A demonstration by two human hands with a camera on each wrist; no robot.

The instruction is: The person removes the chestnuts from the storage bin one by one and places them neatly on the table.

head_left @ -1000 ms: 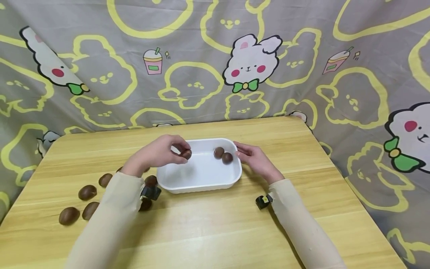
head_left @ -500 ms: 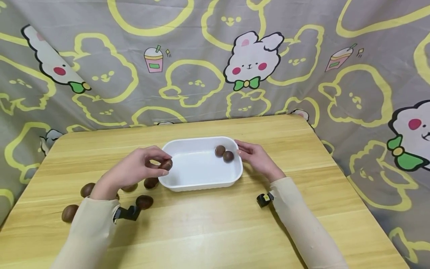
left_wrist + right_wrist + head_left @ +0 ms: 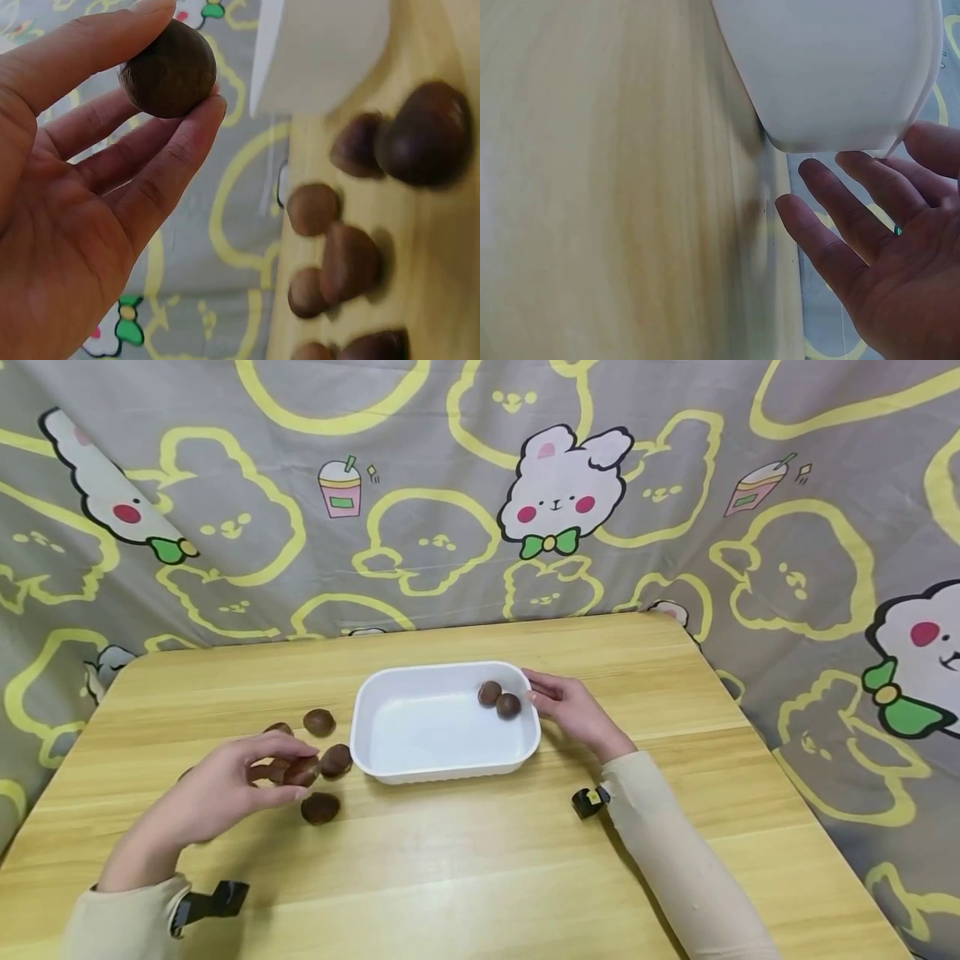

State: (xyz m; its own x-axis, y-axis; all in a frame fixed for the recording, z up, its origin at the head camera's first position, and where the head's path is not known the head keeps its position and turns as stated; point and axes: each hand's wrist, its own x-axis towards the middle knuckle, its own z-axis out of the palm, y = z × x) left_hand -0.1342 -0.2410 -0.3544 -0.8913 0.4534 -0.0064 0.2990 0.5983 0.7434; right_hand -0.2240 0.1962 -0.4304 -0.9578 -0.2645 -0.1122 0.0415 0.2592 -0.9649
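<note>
My left hand (image 3: 213, 785) is at the left side of the table, above the loose chestnuts. It pinches a chestnut (image 3: 171, 71) between thumb and fingertips, seen closely in the left wrist view. A white rectangular tray (image 3: 420, 739) stands in the middle of the table. Two chestnuts (image 3: 507, 706) lie together inside it, near its right end. There my right hand (image 3: 573, 717) touches the tray, thumb at the rim and the other fingers loosely extended, as the right wrist view shows. The far side of its contact is partly hidden.
Several chestnuts lie left of the tray, among them one (image 3: 319, 722) towards the back, one (image 3: 335, 761) right beside the tray and one (image 3: 320, 808) nearer the front. My left hand hides others. A patterned curtain (image 3: 435, 460) hangs behind the wooden table (image 3: 480, 877).
My left hand has moved from over the tray leftward and nearer me, still pinching the chestnut. The right hand, the tray and its two chestnuts have stayed in place.
</note>
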